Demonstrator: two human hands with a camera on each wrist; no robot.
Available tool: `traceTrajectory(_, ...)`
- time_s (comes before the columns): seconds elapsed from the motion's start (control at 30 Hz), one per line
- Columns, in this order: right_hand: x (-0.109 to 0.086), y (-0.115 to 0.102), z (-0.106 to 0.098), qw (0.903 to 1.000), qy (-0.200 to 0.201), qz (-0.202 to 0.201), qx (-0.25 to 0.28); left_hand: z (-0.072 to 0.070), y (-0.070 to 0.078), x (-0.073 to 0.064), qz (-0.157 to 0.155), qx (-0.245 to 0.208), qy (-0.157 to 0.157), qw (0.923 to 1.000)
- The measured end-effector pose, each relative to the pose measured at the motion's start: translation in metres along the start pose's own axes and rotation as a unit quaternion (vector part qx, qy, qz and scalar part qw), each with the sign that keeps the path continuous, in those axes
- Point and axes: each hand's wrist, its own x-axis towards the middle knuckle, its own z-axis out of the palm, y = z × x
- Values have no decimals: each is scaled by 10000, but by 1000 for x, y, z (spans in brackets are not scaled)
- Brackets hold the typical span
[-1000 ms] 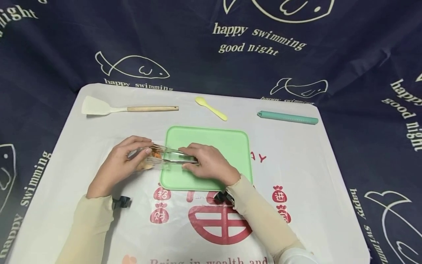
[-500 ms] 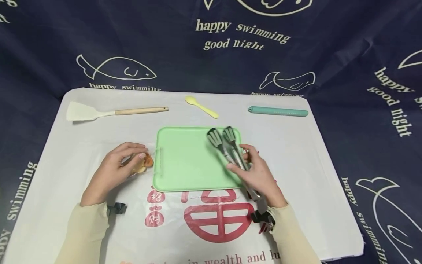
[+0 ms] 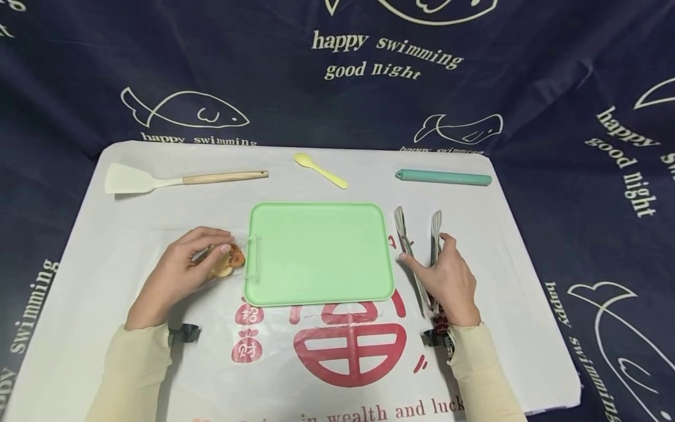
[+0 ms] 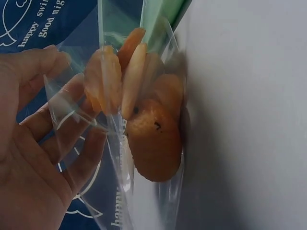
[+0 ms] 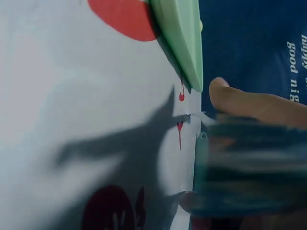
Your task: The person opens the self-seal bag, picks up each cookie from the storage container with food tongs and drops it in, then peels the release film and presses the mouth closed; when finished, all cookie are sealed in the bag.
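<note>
My left hand curves around a clear plastic bag at the tray's left side. In the left wrist view, the film lies across my spread fingers. Several orange-brown food pieces, one with dark specks, sit in the bag; their exact kind is unclear. The light green tray lies in the middle of the table. Right of it, my right hand holds metal tongs between thumb and fingers, their arms spread with nothing between the tips. In the right wrist view the tongs are a blur.
Along the table's back lie a white spatula with a wooden handle, a yellow spoon and a teal rod-like tool. The white table cover has red print. A dark blue curtain hangs behind.
My right hand has carried the tongs from the bag's mouth across the tray to its right side. The tongs' arms have spread apart. My left hand stays at the bag.
</note>
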Motion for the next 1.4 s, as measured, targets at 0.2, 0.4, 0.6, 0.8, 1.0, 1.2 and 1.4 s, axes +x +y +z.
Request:
traceTrajectory(0.2,3,1,-8,9988,-312,-229,-288,0,0,0,14,21,1,10000)
traceTrajectory(0.4,10,-14,-28,9970,-468,-603,-113,-1,-1,0,81,32,5,10000)
traceTrajectory(0.6,2,-98,-8,9455,-1098,-2745,1363,-4,0,-2,34,77,-2,10000)
traceTrajectory(0.8,-31,-205,39,8843,-2538,-3684,1337,-4,1,2,151,216,-91,9996)
traceTrajectory(1.0,-44,-257,79,8755,-2703,-3908,875,-5,2,3,190,312,-315,9988)
traceTrajectory(1.2,-48,-263,83,8820,-2316,-3987,975,-17,-1,12,52,156,-570,9982)
traceTrajectory(1.4,-51,-265,79,8811,-2100,-4086,1123,-22,-5,45,-21,350,-1102,9933)
